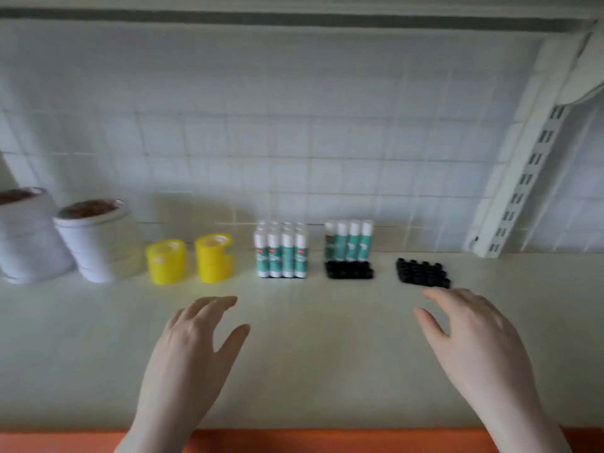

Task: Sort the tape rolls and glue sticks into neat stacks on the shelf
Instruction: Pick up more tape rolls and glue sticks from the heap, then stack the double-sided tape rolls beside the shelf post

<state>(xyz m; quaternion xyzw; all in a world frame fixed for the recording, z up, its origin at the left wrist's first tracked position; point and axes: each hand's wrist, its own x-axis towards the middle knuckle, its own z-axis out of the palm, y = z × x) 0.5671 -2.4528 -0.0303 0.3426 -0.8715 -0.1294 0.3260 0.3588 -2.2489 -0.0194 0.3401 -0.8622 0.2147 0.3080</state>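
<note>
Two hands: both hovered over the shelf point(327, 371) holding nothing, fingers spread apart and relaxed.
Left hand point(192, 348): it hung in front of the gap between the yellow tape and the full glue pack, near neither.
Right hand point(477, 341): its fingertips point(431, 294) reached just short of the empty black tray point(421, 273), close to its front edge; contact could not be told through the blur.
Empty black tray: it lay flat at the right end of the row, every socket open.
Half-filled tray point(349, 270): one row of glue sticks point(351, 240) stood at its back, and the front sockets were bare.
Full glue pack point(281, 253): white-capped, teal-labelled sticks stood upright in a tight block, left of the half-filled tray.
Yellow tape stacks point(189, 259): two short columns stood side by side, the right one with a roll shifted off line.
White rolls point(94, 240): two taller stacks stood at the far left, leaning a little.
Step in hand: probably drawing the empty tray in line with the others.
Doing it well: slide it flat by its edges and keep it level; square its front with the neighbouring trays; use the free hand to steady the standing sticks, which could topple at a nudge.
Writing: small red marks showed on the glue labels and one yellow roll, but blur left nothing readable.
</note>
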